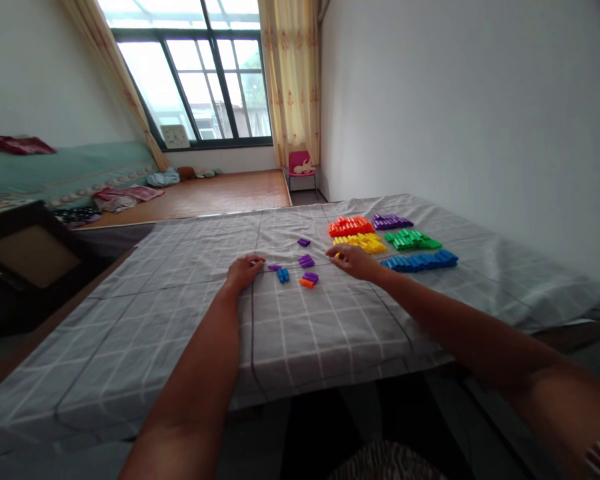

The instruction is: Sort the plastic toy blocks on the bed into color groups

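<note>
A gray checked tablecloth is spread, slightly wrinkled, and draped over the near edge. On its right side, small plastic pieces are grouped by color: a red-orange pile, a purple pile, a yellow pile, a green pile and a blue row. Nearer the middle, loose purple pieces, blue pieces and an orange piece are scattered.
</note>
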The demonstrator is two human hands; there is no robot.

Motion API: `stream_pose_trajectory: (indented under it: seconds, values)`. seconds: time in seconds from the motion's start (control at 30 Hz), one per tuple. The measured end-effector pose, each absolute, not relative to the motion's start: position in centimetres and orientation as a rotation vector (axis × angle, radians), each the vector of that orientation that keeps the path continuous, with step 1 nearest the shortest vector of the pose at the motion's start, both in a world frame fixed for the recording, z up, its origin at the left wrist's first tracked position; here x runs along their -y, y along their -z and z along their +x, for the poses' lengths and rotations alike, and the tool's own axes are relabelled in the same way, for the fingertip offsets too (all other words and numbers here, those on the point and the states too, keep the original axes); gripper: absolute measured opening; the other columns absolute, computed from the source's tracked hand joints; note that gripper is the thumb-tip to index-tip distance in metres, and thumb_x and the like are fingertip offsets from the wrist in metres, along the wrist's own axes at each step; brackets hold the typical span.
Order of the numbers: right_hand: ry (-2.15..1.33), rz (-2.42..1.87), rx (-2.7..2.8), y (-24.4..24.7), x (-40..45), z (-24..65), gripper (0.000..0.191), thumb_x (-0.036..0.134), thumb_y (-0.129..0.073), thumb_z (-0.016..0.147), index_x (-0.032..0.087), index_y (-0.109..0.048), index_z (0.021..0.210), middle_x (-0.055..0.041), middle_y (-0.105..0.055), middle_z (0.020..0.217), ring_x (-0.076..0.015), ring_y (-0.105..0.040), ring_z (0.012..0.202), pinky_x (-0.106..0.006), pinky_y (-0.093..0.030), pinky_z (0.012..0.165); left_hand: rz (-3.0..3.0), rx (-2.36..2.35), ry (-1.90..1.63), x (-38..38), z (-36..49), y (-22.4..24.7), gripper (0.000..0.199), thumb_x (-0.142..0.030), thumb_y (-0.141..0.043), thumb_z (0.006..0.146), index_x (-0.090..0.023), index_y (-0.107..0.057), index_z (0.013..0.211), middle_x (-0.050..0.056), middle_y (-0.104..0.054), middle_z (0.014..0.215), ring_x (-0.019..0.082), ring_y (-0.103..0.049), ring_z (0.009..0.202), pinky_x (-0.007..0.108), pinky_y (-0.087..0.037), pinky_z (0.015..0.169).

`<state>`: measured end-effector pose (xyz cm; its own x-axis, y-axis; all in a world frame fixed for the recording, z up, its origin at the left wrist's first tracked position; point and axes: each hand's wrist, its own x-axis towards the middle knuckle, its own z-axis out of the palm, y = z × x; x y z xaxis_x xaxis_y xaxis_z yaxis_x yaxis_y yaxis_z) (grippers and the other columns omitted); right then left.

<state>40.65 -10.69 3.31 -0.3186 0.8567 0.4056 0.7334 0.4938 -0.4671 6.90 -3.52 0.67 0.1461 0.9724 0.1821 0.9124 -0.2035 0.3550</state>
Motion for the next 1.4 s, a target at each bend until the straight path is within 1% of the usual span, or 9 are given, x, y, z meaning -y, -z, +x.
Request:
stream_pose_trajectory:
  seconds: [0.23, 0.37, 0.47, 0.6, 0.77, 0.83, 1.0, 1.27, 1.4]
  values:
    - [-0.188, -1.085, 2.539, -3.0, 8.2, 29.9, 0.031, 0.020, -0.064, 0.082, 0.017, -0.067, 0.113, -0.0117, -0.067, 0.110, -0.0204, -0.062, 0.097, -0.031, -0.044, 0.088, 2.267, -1.805, -0.595, 3.6, 6.8, -0.6, 0.032, -0.037, -0.050, 0.085, -0.026, -0.073, 0.105, 0.002, -0.072, 0.104, 0.018, -0.064, 0.092, 0.026, -0.047, 0.081]
    - [-0.199, -1.089, 2.679, -3.2, 7.9, 28.6, 0.038, 0.019, -0.070, 0.075, 0.017, -0.066, 0.114, -0.0110, -0.066, 0.111, -0.0213, -0.062, 0.097, -0.028, -0.046, 0.082, 2.272, -1.785, -0.601, 3.5, 6.7, -0.6, 0.032, -0.037, -0.050, 0.085, -0.025, -0.073, 0.104, 0.002, -0.072, 0.103, 0.018, -0.064, 0.090, 0.026, -0.046, 0.081]
    - [-0.191, -1.177, 2.688, -3.4, 8.3, 29.2, 0.045, 0.039, -0.071, 0.076, 0.019, -0.064, 0.115, -0.0098, -0.066, 0.104, -0.0227, -0.063, 0.089, -0.028, -0.046, 0.073, 2.270, -1.792, -0.591, 3.4, 6.7, -0.6, 0.032, -0.038, -0.050, 0.085, -0.026, -0.074, 0.103, 0.002, -0.073, 0.099, 0.018, -0.065, 0.088, 0.026, -0.047, 0.080]
    - [-0.065, -1.236, 2.693, -3.6, 9.4, 30.1, 0.046, 0.060, -0.066, 0.075, 0.020, -0.070, 0.097, -0.0088, -0.064, 0.100, -0.0227, -0.061, 0.082, -0.029, -0.044, 0.066, 2.288, -1.818, -0.579, 3.3, 6.7, -0.7, 0.033, -0.039, -0.049, 0.085, -0.026, -0.073, 0.104, 0.002, -0.073, 0.100, 0.019, -0.064, 0.090, 0.026, -0.047, 0.080]
    - [-0.076, -1.151, 2.725, -4.1, 10.5, 30.4, 0.029, 0.040, -0.072, 0.077, 0.019, -0.069, 0.097, -0.0039, -0.066, 0.093, -0.0167, -0.059, 0.080, -0.023, -0.041, 0.065, 2.269, -1.815, -0.584, 3.5, 6.6, -1.0, 0.035, -0.040, -0.048, 0.084, -0.025, -0.073, 0.104, 0.003, -0.073, 0.098, 0.019, -0.065, 0.087, 0.027, -0.047, 0.076]
    - [-0.104, -1.135, 2.720, -4.3, 10.7, 30.8, 0.027, 0.038, -0.073, 0.076, 0.019, -0.068, 0.095, -0.0024, -0.066, 0.090, -0.0151, -0.058, 0.076, -0.022, -0.039, 0.063, 2.260, -1.807, -0.596, 3.5, 6.5, -1.1, 0.037, -0.040, -0.047, 0.084, -0.024, -0.073, 0.105, 0.003, -0.073, 0.095, 0.019, -0.065, 0.085, 0.026, -0.047, 0.075]
    - [-0.100, -1.231, 2.347, -4.9, 12.0, 35.8, 0.033, 0.046, -0.071, 0.076, 0.018, -0.064, 0.092, -0.0037, -0.068, 0.088, -0.0153, -0.060, 0.076, -0.023, -0.039, 0.064, 2.253, -1.831, -0.568, 3.5, 6.3, -1.2, 0.040, -0.043, -0.045, 0.084, -0.025, -0.072, 0.108, 0.002, -0.073, 0.089, 0.019, -0.065, 0.083, 0.026, -0.047, 0.074]
    - [0.105, -2.032, 1.848, -6.3, 14.1, 53.1, 0.039, 0.054, -0.059, 0.081, 0.020, -0.065, 0.100, -0.0052, -0.070, 0.080, -0.0181, -0.063, 0.073, -0.025, -0.040, 0.061, 2.265, -1.890, -0.512, 3.0, 6.3, -1.0, 0.039, -0.046, -0.045, 0.085, -0.028, -0.072, 0.108, 0.001, -0.073, 0.097, 0.020, -0.065, 0.089, 0.026, -0.046, 0.073]
    - [0.158, -2.334, 1.841, -6.1, 14.6, 55.9, 0.047, 0.059, -0.055, 0.081, 0.021, -0.065, 0.105, -0.0090, -0.071, 0.090, -0.0219, -0.065, 0.084, -0.027, -0.042, 0.066, 2.261, -1.904, -0.503, 3.0, 6.4, -1.0, 0.039, -0.046, -0.046, 0.085, -0.028, -0.072, 0.108, 0.002, -0.073, 0.097, 0.020, -0.065, 0.090, 0.026, -0.046, 0.073]
